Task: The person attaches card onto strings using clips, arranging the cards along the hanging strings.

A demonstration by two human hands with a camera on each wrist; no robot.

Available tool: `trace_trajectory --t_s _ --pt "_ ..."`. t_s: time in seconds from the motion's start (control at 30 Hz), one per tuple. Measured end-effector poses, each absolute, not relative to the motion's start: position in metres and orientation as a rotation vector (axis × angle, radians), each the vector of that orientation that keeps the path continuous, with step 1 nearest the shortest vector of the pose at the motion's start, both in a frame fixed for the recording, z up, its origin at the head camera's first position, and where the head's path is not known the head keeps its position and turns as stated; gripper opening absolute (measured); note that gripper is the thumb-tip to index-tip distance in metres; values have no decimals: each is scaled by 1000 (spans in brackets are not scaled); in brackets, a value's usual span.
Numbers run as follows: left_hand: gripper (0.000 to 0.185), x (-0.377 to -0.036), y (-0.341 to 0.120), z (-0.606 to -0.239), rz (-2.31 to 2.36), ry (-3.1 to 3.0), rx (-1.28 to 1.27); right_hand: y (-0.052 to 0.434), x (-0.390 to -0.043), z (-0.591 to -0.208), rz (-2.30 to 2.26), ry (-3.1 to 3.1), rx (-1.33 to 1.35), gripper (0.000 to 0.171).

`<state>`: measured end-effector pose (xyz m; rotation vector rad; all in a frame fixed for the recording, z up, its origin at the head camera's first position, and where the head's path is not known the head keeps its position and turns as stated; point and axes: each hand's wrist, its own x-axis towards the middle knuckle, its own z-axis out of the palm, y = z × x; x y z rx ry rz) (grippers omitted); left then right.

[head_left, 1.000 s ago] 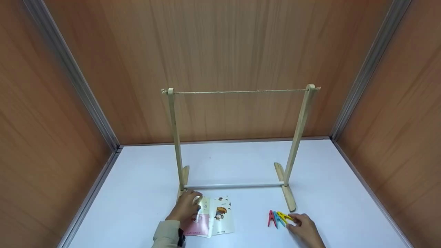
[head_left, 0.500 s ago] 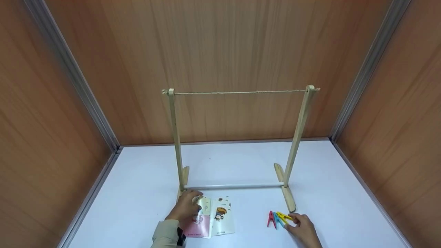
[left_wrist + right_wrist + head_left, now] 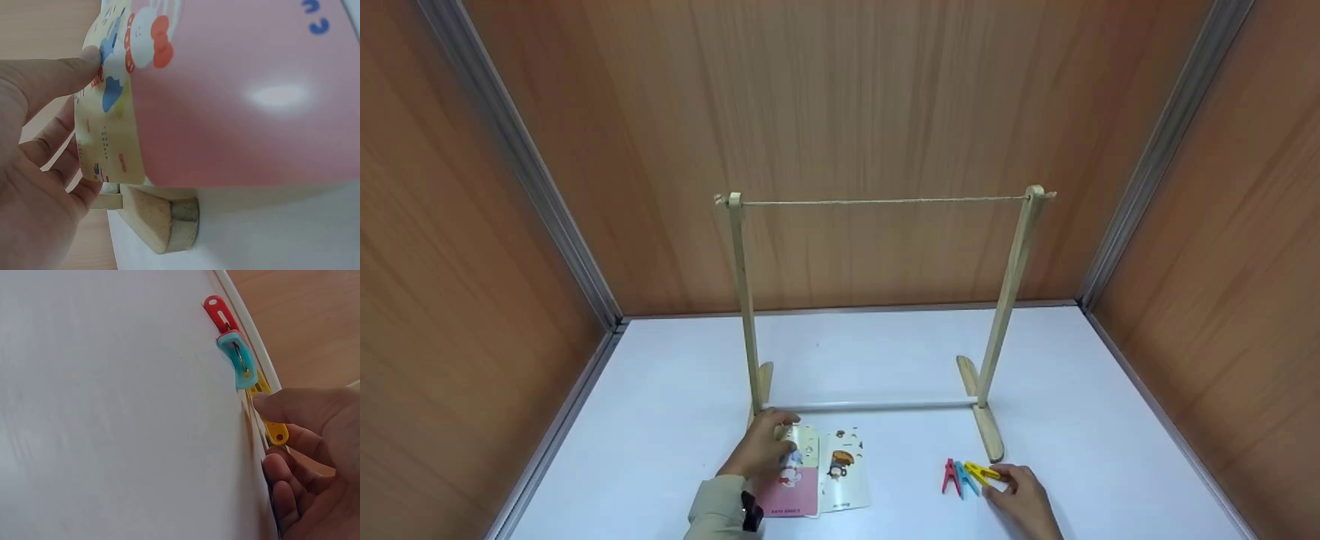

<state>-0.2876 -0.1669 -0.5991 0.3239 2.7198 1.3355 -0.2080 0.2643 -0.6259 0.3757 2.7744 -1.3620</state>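
Card and peg being picked up in front of the rack

Left hand (image 3: 761,448) pinches the pink card (image 3: 236,95) off the worktop (image 3: 660,420); right hand (image 3: 1024,499) pinches the yellow peg (image 3: 982,472) beside 2 others. The bent card could crease or slip.

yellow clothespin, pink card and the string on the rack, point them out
yellow clothespin (image 3: 982,472), head view, middle of its body
pink card (image 3: 790,493), head view, its pink lower half
string (image 3: 885,200), head view, mid-span between the posts

wood-grain walls (image 3: 840,112) with metal corner strips (image 3: 521,161) enclose a white table (image 3: 1072,390).
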Motion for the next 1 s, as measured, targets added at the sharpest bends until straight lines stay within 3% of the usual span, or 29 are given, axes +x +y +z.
trace_trajectory --t_s 0.57,1.0 --pt "24 -287 -167 -593 1342 2632 158 266 -213 -628 -1377 2681 505 51" --pt "24 -284 -169 -588 1560 2426 232 268 -215 -625 -1499 2624 614 60"
